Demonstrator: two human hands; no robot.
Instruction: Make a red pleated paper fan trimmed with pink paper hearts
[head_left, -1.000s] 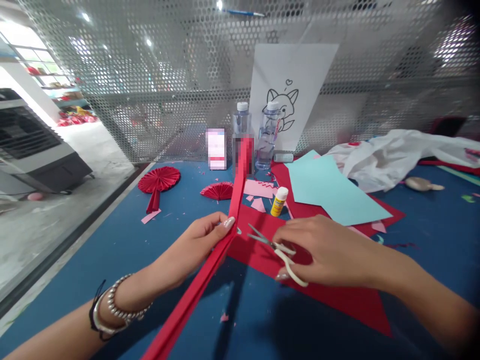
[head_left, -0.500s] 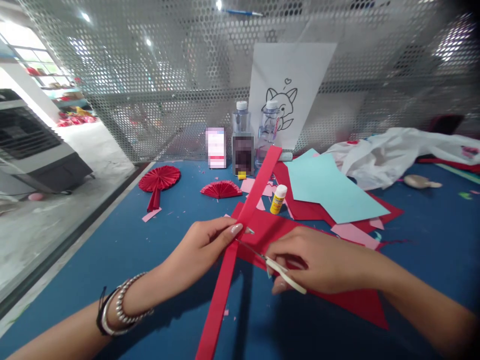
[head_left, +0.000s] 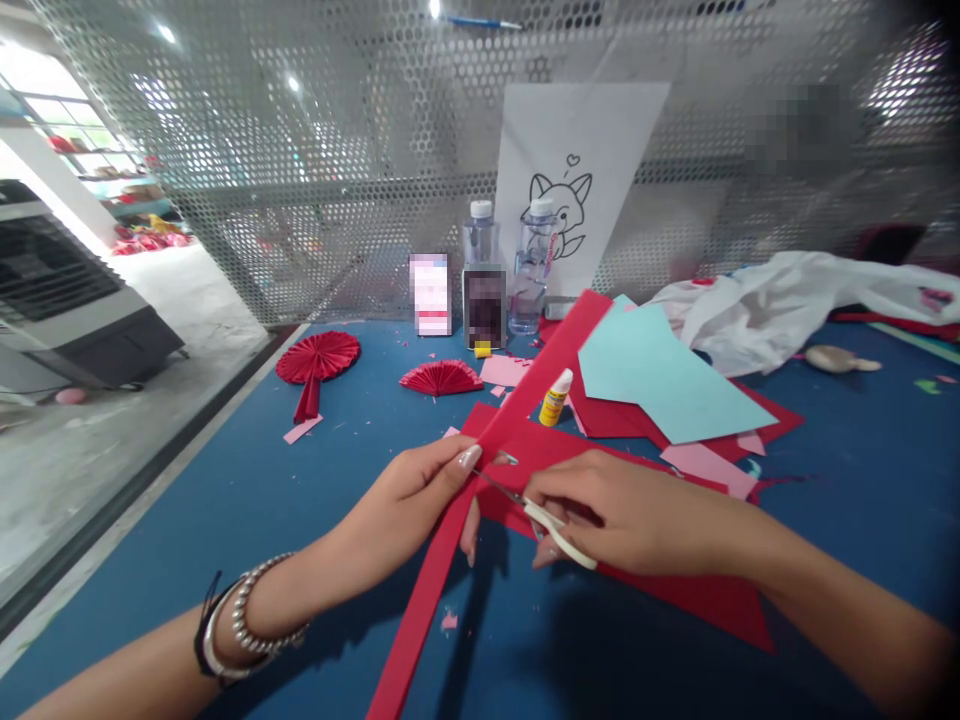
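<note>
My left hand (head_left: 409,500) pinches a long red paper strip (head_left: 529,385) that runs from the lower middle of the view up toward the bottles. My right hand (head_left: 626,515) grips small white-handled scissors (head_left: 544,515), their blades at the strip beside my left fingertips. Under both hands lies a large red paper sheet (head_left: 697,595) on the blue table (head_left: 247,500).
A glue bottle (head_left: 556,397) stands behind the strip. A light blue sheet (head_left: 660,380) lies over red and pink paper. Two red paper fans (head_left: 316,358) (head_left: 441,378), two water bottles (head_left: 532,265), a fox drawing (head_left: 562,205) and a white plastic bag (head_left: 787,305) are farther back. Perforated metal walls the table.
The far end of the strip has swung from upright toward the right. My right hand has brought the scissors from the red sheet to the strip near my left fingers.
</note>
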